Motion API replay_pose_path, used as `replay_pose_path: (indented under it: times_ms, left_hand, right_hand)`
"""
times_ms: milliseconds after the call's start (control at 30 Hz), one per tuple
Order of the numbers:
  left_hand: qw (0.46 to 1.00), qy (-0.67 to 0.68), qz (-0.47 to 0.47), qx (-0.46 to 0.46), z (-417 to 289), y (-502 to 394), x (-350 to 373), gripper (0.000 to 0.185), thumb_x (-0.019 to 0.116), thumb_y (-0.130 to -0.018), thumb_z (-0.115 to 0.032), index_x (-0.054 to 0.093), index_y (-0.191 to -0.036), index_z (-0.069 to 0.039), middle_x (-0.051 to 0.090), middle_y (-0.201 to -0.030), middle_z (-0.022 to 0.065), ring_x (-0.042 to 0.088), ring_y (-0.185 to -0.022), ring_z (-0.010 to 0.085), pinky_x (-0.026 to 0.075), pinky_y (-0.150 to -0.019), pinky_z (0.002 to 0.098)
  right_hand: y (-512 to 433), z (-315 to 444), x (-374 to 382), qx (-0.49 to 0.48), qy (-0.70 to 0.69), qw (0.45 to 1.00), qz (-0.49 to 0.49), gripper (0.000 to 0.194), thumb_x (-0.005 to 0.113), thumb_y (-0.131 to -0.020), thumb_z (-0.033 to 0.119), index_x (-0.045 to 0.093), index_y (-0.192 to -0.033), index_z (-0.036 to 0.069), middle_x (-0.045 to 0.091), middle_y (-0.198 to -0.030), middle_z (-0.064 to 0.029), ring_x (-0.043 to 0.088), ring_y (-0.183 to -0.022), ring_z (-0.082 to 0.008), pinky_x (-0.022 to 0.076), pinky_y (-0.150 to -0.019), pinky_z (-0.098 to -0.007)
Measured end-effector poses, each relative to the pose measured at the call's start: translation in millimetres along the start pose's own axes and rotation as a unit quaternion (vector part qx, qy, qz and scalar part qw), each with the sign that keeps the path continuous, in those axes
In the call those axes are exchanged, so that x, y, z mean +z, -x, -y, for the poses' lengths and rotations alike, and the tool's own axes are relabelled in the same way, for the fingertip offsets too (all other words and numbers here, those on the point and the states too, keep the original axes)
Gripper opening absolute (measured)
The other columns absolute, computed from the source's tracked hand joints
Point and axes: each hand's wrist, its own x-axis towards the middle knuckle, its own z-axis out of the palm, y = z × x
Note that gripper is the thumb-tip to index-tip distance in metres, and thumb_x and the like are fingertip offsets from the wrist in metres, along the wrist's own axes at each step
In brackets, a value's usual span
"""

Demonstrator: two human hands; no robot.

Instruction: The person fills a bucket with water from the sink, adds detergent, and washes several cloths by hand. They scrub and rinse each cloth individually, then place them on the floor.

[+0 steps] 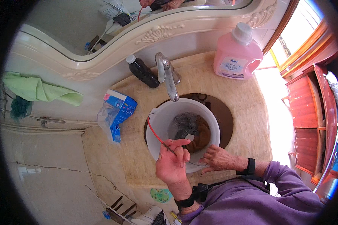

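A white plastic bucket [156,130] stands in the round basin of the washbasin counter. Water in it covers dark grey fabric [183,126] and brown fabric [204,133], with a small white patch among them. My left hand [173,166], palm up, has its lower fingers curled around the bucket's wire handle [155,131], which has a red sleeve; its index finger points out over the bucket. At the near right rim, my right hand [221,159] has its fingers over the edge and its thumb outside, by the handle's wire.
A chrome faucet [169,76] overhangs the bucket's far rim. Behind stand a dark bottle [143,71] and a pink detergent jug [236,53]. Left lies a blue box [121,105] in torn plastic. A green towel [42,87] hangs left; a framed mirror [73,31] is beyond.
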Motion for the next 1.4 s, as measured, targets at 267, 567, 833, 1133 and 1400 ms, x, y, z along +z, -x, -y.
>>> replay_pose_path:
  times_ms: [267,567,833,1133,1400]
  left_hand:
    - [0.995,-0.067,0.046,0.064,-49.6,12.7,24.2,0.067,0.048,-0.080,-0.052,0.039,-0.111,0.006,0.053,-0.100,0.0340,0.034,-0.040,0.0111,0.035,-0.050,0.0261]
    - [0.993,-0.097,0.049,0.048,-70.2,-15.0,24.2,0.060,0.040,-0.085,-0.044,0.036,-0.118,0.005,0.050,-0.106,0.0378,0.055,-0.052,0.0240,0.049,-0.066,0.0379]
    - [0.976,-0.183,0.120,-0.009,-85.7,-56.1,46.8,0.057,0.038,-0.087,-0.035,0.032,-0.125,0.006,0.047,-0.114,0.0367,0.059,-0.059,0.0259,0.049,-0.071,0.0388]
    - [0.947,-0.240,0.198,-0.082,-94.0,-65.5,79.5,0.065,0.040,-0.086,-0.037,0.025,-0.133,0.005,0.045,-0.117,0.0363,0.061,-0.064,0.0276,0.049,-0.073,0.0385]
    - [0.939,-0.247,0.208,-0.116,-77.7,-56.0,91.5,0.063,0.041,-0.086,-0.032,0.022,-0.136,0.000,0.045,-0.118,0.0360,0.062,-0.065,0.0284,0.048,-0.076,0.0394]
  right_hand:
    - [-33.3,41.9,-20.3,-0.050,-0.102,0.986,-0.121,0.029,0.058,-0.082,0.031,0.046,-0.066,0.010,0.043,-0.062,-0.0038,0.047,-0.061,-0.0191,0.0352,-0.058,-0.0305]
    - [-61.8,56.2,-43.9,-0.015,-0.234,0.957,-0.173,0.032,0.052,-0.087,0.030,0.049,-0.069,0.005,0.048,-0.064,-0.0094,0.051,-0.064,-0.0263,0.0411,-0.061,-0.0359]
    - [-85.3,67.0,-69.7,0.062,-0.390,0.896,-0.201,0.031,0.048,-0.091,0.026,0.050,-0.071,0.001,0.050,-0.063,-0.0126,0.053,-0.059,-0.0299,0.0422,-0.055,-0.0382]
    - [-84.3,98.3,-92.8,0.119,-0.459,0.845,-0.247,0.027,0.048,-0.091,0.018,0.052,-0.072,-0.001,0.050,-0.062,-0.0114,0.053,-0.056,-0.0244,0.0412,-0.051,-0.0324]
    - [-61.0,111.6,-107.5,0.195,-0.496,0.816,-0.223,0.033,0.045,-0.093,0.025,0.056,-0.073,0.000,0.048,-0.059,-0.0091,0.051,-0.052,-0.0180,0.0405,-0.049,-0.0304]
